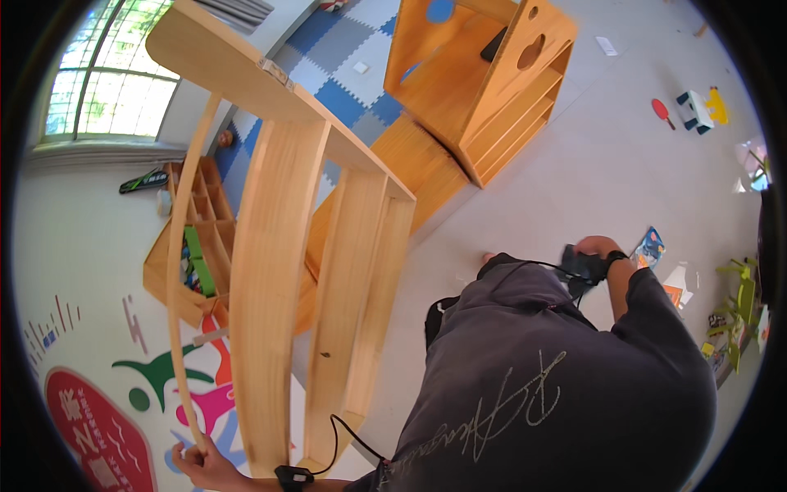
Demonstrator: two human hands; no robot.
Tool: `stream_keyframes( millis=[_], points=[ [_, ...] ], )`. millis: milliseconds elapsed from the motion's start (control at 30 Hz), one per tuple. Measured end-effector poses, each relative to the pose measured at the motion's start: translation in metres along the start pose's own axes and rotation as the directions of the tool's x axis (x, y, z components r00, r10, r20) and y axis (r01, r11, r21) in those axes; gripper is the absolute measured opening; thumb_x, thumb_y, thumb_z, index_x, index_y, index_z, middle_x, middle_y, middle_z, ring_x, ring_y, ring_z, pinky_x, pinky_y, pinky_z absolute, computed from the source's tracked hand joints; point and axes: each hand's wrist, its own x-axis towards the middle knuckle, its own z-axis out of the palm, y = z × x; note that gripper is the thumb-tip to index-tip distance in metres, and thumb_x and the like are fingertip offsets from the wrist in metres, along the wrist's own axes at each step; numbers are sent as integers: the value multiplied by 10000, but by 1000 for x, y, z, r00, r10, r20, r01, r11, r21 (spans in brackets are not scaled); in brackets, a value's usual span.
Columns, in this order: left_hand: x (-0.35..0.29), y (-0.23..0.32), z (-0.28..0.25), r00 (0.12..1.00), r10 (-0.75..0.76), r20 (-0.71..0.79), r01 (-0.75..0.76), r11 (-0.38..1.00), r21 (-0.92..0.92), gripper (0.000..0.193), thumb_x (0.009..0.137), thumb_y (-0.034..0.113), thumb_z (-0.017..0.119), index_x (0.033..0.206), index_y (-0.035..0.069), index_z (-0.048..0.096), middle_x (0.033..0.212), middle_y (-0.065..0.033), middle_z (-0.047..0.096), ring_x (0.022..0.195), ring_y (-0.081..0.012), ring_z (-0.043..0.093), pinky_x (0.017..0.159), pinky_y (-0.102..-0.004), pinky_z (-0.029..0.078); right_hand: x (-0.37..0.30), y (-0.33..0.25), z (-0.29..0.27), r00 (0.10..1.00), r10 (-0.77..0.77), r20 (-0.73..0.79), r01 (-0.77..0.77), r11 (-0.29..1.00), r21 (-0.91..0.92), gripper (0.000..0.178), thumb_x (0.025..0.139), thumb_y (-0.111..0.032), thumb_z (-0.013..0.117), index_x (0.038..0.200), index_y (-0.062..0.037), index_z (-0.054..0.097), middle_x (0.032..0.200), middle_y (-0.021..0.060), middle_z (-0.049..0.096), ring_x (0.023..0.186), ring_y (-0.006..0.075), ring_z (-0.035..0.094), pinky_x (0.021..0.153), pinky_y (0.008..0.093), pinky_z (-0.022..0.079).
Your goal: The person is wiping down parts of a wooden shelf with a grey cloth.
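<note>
At the lower left, my left hand (211, 467) is closed round the near end of a thin curved wooden rail on a light wooden shelf unit (266, 287). The unit stands tall beside me, its long boards running away from me. My right hand (598, 246) is out to the right of my body, its fingers closed on a dark grey cloth (582, 269). The cloth hangs bunched beneath the hand, and part of it is hidden. A dark band with a black cable sits on each wrist.
Behind the unit stand an orange-brown wooden cabinet (484, 82) and a low cubby shelf (201, 197) with green bins. Blue and grey foam mats (344, 90) cover the far floor. To the right lie a red paddle (661, 111), a small toy chair (695, 112) and packets (650, 246).
</note>
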Motion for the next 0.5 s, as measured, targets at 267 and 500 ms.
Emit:
stream_keyframes(
  millis=[267,500],
  points=[
    [103,33,146,997,38,-71,-54,970,-236,409,758,131,838,1060,80,568,599,15,558,548,-82,461,568,-253,422,8,-85,47,878,-326,-351,455,796,398,266,804,-229,586,922,-10,678,946,114,685,866,227,608,806,361,484],
    [176,19,253,997,74,-7,-65,819,-570,473,712,41,851,1046,75,518,642,25,572,591,-46,448,605,-218,421,-20,-75,178,898,-140,-416,300,888,348,315,823,-263,552,956,1,657,931,148,681,806,258,609,779,411,495]
  ],
)
